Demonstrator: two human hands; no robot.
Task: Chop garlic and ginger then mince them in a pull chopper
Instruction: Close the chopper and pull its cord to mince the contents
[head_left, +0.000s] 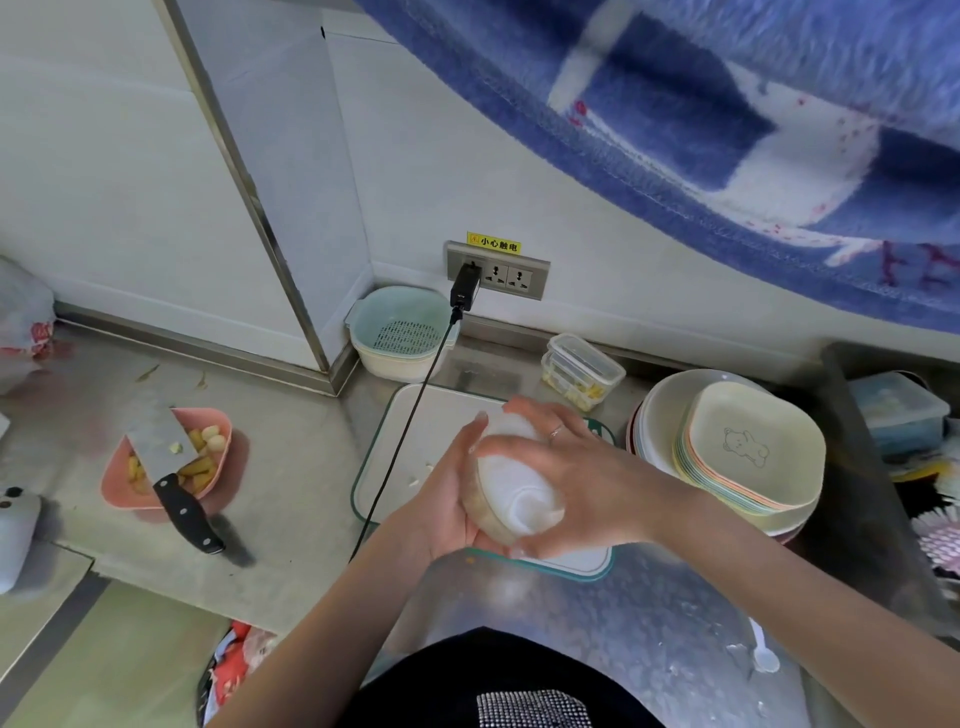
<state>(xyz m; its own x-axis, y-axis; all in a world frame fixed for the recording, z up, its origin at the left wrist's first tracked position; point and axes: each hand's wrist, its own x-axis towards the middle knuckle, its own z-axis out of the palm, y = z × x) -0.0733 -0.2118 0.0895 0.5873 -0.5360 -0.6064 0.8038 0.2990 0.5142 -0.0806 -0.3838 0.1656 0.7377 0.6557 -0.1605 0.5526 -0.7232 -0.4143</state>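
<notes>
Two hands hold one pull chopper (511, 480) above a white cutting board (415, 415) with a green rim, which lies flat on a steel counter (291, 467). A blue patterned cloth (727, 130) hangs across the upper right of the view, over a white wall carrying a socket strip (511, 275) with a black adapter plugged in; its cable (410, 431) runs down across the board's left part.

A stack of plates and square dishes (748, 457) sits to the right of the board, the top dish printed with a small bear. A mint colander (400, 327) nested in a cream bowl stands in the wall corner behind the board. A pink dish (117, 483) containing yellow pieces and pale cloves sits well to the left, with a cleaver (166, 457) laid across it, black handle pointing toward the person. A clear lidded box (582, 369) holding yellowish pieces stands behind the board, near the plates.

The chopper is tilted, white lid facing the camera, clear bowl showing pale minced contents along its lower left edge. The left hand (452, 499) cups the bowl from below and the left, fingers curled around it. The right hand (566, 467) grips the lid from the right, fingers wrapped over its top; a ring is visible on one finger. A few pale scraps (421, 475) lie on the board left of the hands.
</notes>
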